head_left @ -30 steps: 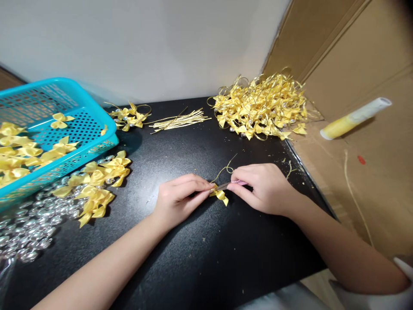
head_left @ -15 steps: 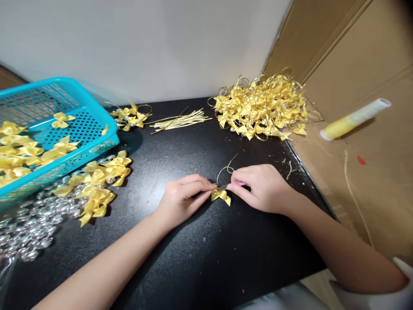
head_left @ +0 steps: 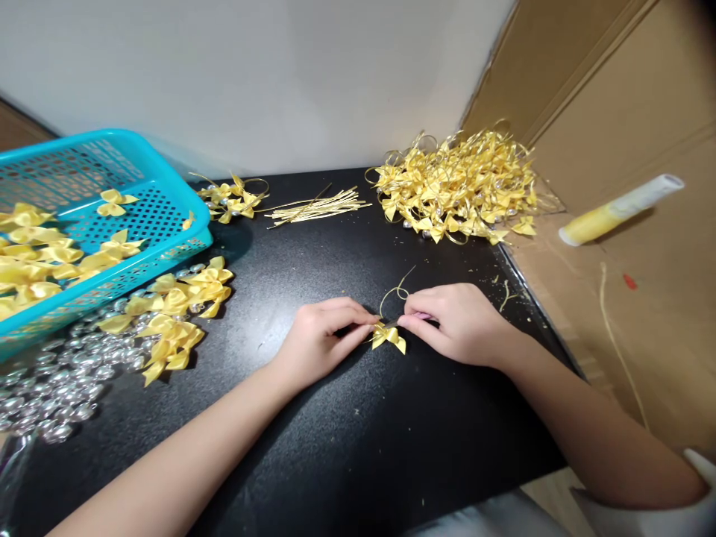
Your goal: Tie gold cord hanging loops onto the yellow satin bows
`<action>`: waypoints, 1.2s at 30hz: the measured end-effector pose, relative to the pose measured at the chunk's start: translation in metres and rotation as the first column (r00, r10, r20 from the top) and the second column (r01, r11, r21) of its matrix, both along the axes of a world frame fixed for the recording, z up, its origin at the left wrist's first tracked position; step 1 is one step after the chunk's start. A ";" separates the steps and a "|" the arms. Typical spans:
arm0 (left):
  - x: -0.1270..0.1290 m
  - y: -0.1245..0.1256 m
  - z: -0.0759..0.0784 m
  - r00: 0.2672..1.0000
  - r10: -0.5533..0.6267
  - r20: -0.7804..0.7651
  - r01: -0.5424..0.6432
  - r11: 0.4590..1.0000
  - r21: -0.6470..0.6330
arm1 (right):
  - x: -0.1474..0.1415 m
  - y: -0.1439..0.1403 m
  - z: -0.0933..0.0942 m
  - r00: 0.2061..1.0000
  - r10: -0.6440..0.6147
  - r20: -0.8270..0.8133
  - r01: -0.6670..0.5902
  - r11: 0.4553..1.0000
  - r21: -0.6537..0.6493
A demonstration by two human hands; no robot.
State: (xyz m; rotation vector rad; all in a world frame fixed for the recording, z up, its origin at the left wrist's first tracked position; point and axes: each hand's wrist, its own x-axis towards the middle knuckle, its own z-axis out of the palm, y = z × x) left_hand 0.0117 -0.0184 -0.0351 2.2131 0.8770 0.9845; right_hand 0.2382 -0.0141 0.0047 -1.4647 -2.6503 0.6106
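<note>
Over the black table, my left hand pinches the upper left part of a yellow ribbon bow between thumb and fingertips. My right hand is closed on a slim tool with a pinkish handle; its dark tip points left and meets the top of the bow. What kind of tool it is I cannot make out. A thin gold cord rises from the bow and curls in a loop between the two hands.
A turquoise basket of yellow bows stands left, with more bows and silver beads before it. Gold cord pieces lie at the back, beside a heap of corded bows. Cardboard with a tube borders the right.
The whole scene has shifted slightly rightward in the view. Both hands keep their grip on the bow and the tool, with hardly any movement between them.
</note>
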 end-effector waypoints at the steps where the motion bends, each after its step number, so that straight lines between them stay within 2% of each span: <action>1: 0.000 0.000 0.000 1.000 0.008 -0.003 -0.008 1.000 -0.013 | 0.002 0.001 0.001 1.000 -0.007 0.006 0.007 1.000 -0.004; 8: 0.001 0.001 0.006 0.998 0.028 0.048 -0.022 0.992 -0.124 | 0.012 0.011 0.002 0.976 -0.218 0.014 0.217 0.976 0.033; 10: -0.001 0.003 0.005 0.993 0.089 0.081 -0.074 0.982 -0.174 | 0.013 0.012 -0.001 0.966 -0.258 -0.024 0.259 0.965 0.041; 13: -0.004 0.006 0.000 0.959 0.268 0.095 -0.242 0.945 -0.220 | 0.014 0.013 -0.006 0.956 -0.277 -0.093 0.282 0.959 0.042; 16: -0.005 0.007 -0.006 0.919 0.391 0.041 -0.378 0.908 -0.181 | 0.017 0.018 -0.009 0.942 -0.307 -0.132 0.316 0.948 0.045; 20: -0.004 0.005 -0.006 0.898 0.437 -0.050 -0.439 0.898 -0.038 | 0.036 0.030 -0.011 0.904 -0.392 -0.171 0.408 0.910 0.068; 22: -0.003 0.004 -0.004 0.898 0.434 -0.074 -0.435 0.901 0.002 | 0.054 0.032 -0.013 0.875 -0.452 -0.174 0.474 0.873 0.113; 24: -0.003 0.004 -0.002 0.909 0.398 -0.121 -0.400 0.916 0.010 | 0.077 0.026 -0.019 0.851 -0.511 -0.124 0.525 0.819 0.230; 25: -0.002 0.004 -0.002 0.917 0.369 -0.154 -0.372 0.928 0.006 | 0.089 0.021 -0.022 0.850 -0.518 -0.099 0.520 0.793 0.318; 27: -0.001 0.004 -0.001 0.927 0.305 -0.217 -0.314 0.949 -0.006 | 0.112 0.007 -0.031 0.814 -0.576 -0.078 0.539 0.698 0.471; 29: 0.000 0.004 0.000 0.933 0.259 -0.249 -0.269 0.963 -0.008 | 0.130 -0.008 -0.041 0.786 -0.618 -0.031 0.536 0.654 0.534; 30: 0.000 0.004 0.001 0.935 0.249 -0.254 -0.259 0.966 -0.006 | 0.137 -0.014 -0.045 0.784 -0.621 -0.014 0.525 0.650 0.549; 33: -0.001 0.003 0.002 0.934 0.245 -0.260 -0.259 0.966 -0.020 | 0.145 -0.025 -0.050 0.759 -0.651 0.019 0.528 0.632 0.567; 36: -0.003 0.002 0.003 0.935 0.166 -0.313 -0.193 0.980 -0.056 | 0.133 -0.028 -0.042 0.692 -0.722 0.028 0.571 0.570 0.591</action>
